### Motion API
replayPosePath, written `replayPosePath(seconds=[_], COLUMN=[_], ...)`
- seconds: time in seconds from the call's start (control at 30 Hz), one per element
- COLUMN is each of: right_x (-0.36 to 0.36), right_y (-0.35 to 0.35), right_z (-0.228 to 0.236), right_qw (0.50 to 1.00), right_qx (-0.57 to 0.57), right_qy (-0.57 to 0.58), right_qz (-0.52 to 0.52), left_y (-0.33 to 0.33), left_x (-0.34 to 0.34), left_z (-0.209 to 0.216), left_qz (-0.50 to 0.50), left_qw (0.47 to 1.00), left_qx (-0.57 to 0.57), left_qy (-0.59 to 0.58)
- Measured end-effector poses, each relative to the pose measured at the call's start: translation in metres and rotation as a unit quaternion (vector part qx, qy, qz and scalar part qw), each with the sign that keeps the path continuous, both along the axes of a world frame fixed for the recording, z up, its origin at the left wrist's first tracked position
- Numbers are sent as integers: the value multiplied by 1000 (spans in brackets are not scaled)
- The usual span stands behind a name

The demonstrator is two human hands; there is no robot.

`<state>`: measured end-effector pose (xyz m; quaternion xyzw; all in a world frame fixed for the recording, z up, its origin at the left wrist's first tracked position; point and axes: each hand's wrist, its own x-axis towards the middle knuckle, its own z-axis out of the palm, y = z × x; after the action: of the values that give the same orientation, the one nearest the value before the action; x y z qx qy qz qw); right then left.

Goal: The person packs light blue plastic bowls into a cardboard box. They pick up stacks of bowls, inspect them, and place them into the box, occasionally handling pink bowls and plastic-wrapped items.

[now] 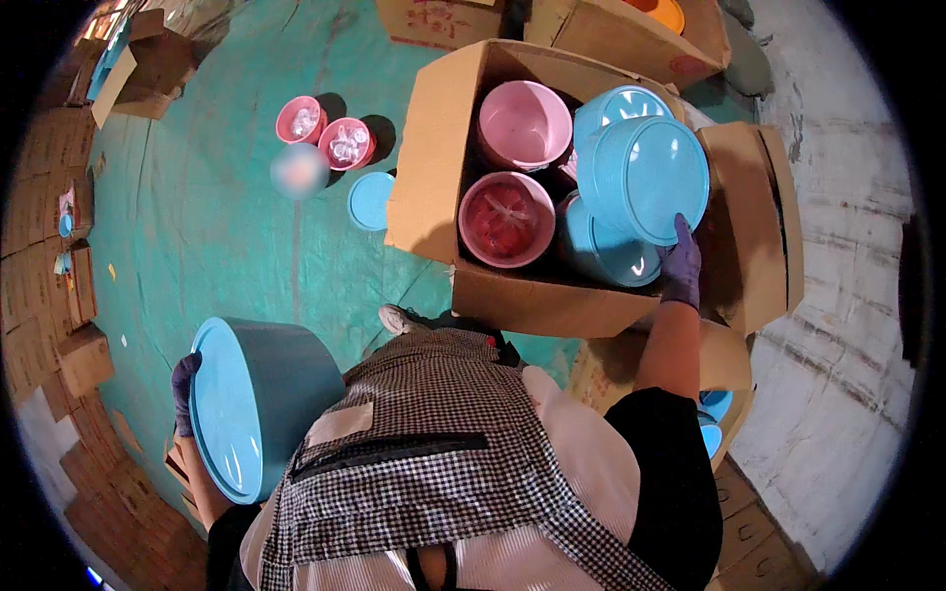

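My left hand [184, 389], in a purple glove, grips the rim of a big blue tub [296, 389] tilted on its side against my apron. A lighter blue lid [229, 414] covers the tub's wide end. My right hand [680, 261], gloved too, holds the near edge of a round blue tub [650, 182] with a shiny flat top, over an open cardboard box [552, 300]. Inside the box are more blue tubs [616, 246] partly under it, an open pink tub [524, 123], and another pink tub [493, 246] with a red bagged thing inside.
On the green floor sheet [236, 236] stand two small pink buckets [347, 148] with clear-wrapped contents, and a blue lid [371, 202]. Cardboard boxes line the left [44, 217] and back [443, 22]. A box flap [749, 217] sticks out beside a pale wall [838, 246].
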<state>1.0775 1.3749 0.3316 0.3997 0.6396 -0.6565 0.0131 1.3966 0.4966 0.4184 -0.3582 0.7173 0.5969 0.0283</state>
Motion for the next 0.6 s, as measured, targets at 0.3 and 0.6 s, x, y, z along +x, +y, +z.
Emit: replayPosePath(seconds=[0.3, 0.6], right_x=[-27, -30], right_y=[2, 16], right_z=[4, -1], right_qw=[995, 994], right_qx=[-67, -25], right_qy=[8, 48], right_qz=[-75, -94], left_y=[49, 102], left_x=[-17, -34], left_z=[30, 60], left_qz=[94, 166], left_qw=[987, 971], left_qx=[130, 159], left_qy=[-26, -67])
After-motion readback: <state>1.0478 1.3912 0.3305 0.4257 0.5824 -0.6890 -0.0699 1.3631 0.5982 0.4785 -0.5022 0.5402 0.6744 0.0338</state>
